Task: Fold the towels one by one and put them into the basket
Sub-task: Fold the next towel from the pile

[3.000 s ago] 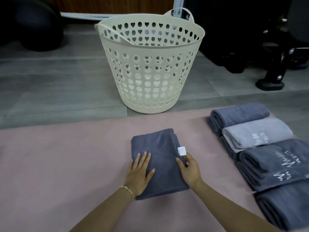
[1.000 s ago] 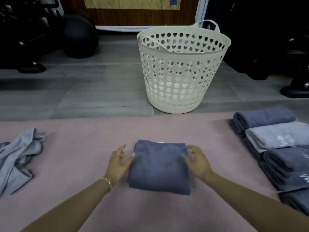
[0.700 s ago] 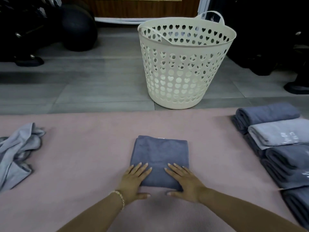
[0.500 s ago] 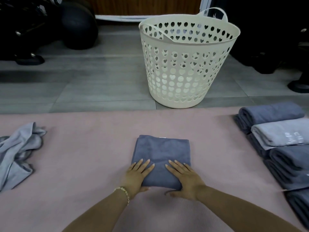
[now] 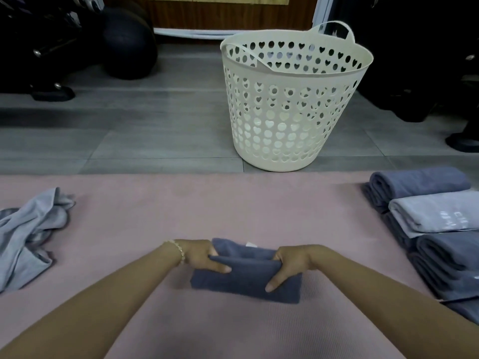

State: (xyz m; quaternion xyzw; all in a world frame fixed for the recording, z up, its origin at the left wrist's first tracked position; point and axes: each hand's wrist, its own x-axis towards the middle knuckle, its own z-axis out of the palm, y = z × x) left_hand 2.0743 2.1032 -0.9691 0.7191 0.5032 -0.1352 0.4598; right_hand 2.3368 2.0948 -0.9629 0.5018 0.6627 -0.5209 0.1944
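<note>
The light here is dim, cool and even. The basket (image 5: 293,141) is the brightest thing, its lower wall glowing; behind it and to both sides the room sinks to black. Shadows are faint and detail is slightly soft.

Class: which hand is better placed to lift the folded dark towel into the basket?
Probably the right hand: it and the left hand both grip the folded dark grey towel, but the cream perforated plastic basket stands ahead-right.

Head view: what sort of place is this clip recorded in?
Probably a home gym or workout room: a pink exercise mat lies on grey floor tiles, with a large black ball and dark equipment behind it.
</note>
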